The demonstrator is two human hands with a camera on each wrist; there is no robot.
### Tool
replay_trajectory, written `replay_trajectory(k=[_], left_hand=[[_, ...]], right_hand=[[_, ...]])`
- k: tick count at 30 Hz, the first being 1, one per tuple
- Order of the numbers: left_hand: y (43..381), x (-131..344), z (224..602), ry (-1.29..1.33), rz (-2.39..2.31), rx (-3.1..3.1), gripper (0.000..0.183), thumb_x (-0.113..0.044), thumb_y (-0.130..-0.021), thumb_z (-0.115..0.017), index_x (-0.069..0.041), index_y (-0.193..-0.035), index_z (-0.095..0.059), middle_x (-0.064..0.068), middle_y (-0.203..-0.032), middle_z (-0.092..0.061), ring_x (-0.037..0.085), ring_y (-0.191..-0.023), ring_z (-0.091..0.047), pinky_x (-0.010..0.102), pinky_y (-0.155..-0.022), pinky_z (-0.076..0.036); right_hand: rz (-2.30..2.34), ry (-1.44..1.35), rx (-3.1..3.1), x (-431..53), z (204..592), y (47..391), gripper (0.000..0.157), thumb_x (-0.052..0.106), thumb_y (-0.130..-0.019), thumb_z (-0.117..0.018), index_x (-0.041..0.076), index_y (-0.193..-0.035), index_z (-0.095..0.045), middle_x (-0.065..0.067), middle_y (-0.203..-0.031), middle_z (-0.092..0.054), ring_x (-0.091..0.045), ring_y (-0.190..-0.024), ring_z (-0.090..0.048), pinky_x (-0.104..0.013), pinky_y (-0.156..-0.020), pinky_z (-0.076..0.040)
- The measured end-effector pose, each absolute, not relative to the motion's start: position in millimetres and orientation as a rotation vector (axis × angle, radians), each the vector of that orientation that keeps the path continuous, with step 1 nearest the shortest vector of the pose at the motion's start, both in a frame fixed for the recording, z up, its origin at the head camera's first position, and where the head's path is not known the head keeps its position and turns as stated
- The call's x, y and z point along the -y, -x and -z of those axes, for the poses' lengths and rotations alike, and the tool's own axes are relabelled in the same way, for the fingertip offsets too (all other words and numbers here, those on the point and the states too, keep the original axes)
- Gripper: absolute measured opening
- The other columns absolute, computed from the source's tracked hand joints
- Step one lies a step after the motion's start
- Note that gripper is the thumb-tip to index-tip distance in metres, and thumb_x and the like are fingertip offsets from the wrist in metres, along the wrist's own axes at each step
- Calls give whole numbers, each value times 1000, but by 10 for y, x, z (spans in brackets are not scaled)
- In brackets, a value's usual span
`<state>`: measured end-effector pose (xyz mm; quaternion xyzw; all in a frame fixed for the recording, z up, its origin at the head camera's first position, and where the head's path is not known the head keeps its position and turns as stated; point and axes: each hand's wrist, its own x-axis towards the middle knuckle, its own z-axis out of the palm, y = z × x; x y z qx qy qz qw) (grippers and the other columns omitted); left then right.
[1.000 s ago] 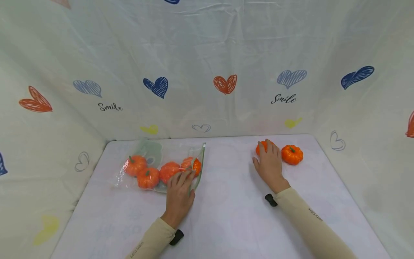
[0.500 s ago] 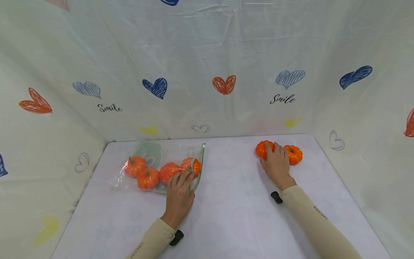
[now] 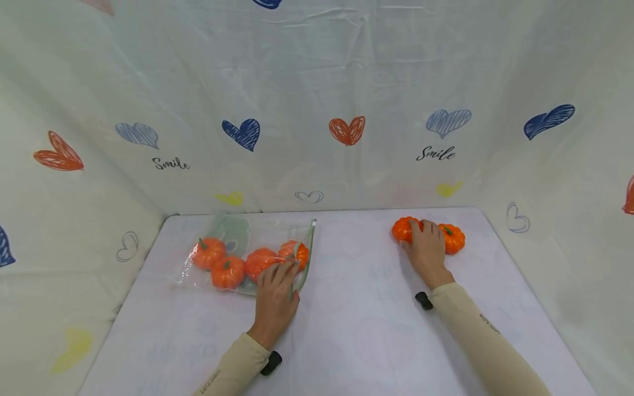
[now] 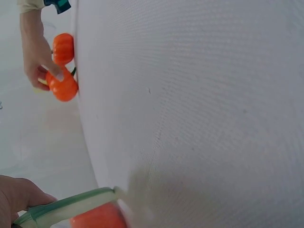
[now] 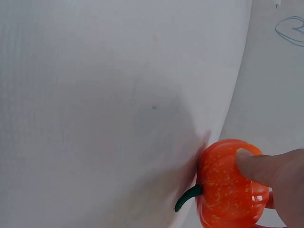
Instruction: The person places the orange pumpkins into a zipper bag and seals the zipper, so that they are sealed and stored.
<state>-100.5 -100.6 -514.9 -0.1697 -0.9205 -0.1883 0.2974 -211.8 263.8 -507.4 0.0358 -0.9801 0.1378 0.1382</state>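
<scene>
A clear zip bag (image 3: 269, 225) with a green edge lies on its side at the left of the table, several small orange toy pumpkins inside. At its mouth my left hand (image 3: 275, 302) pinches the green edge (image 4: 71, 203), which shows closely in the left wrist view. To the right sit two loose pumpkins side by side. My right hand (image 3: 427, 253) grips the left one (image 3: 403, 229), thumb on its near side; the right wrist view shows this pumpkin (image 5: 228, 185) with its dark green stem tilted sideways. The other pumpkin (image 3: 453, 238) is partly hidden behind the hand.
A pale cloth covers the table (image 3: 346, 308). White curtain walls (image 3: 307, 82) printed with hearts stand behind it and at both sides. Each wrist bears a small black device.
My right hand has shifted slightly right, from over the left loose pumpkin to its right side, uncovering more of it. The left hand and bag stay where they were.
</scene>
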Motion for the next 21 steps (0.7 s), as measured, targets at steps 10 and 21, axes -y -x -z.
replay_trajectory(k=[10, 21], left_hand=[[1015, 1013, 5165, 458, 513, 2436, 70, 5, -61, -97, -4, -127, -74, 10, -126, -68, 34, -116, -56, 50, -97, -46], [1023, 1022, 5138, 466, 521, 2426, 71, 5, -61, -97, -3, -128, -73, 12, -129, -68, 35, -116, -56, 50, -97, -45]], right_hand=[[-437, -230, 2814, -2258, 5027, 1949, 69, 23, -89, -85, -6, -144, -56, -33, -131, -57, -52, -127, -51, -63, -109, -43], [-537, -475, 2750, -1736, 4987, 1663, 70, 27, -85, -91, 0, -142, -60, -26, -132, -61, -47, -126, -56, -60, -106, -49]])
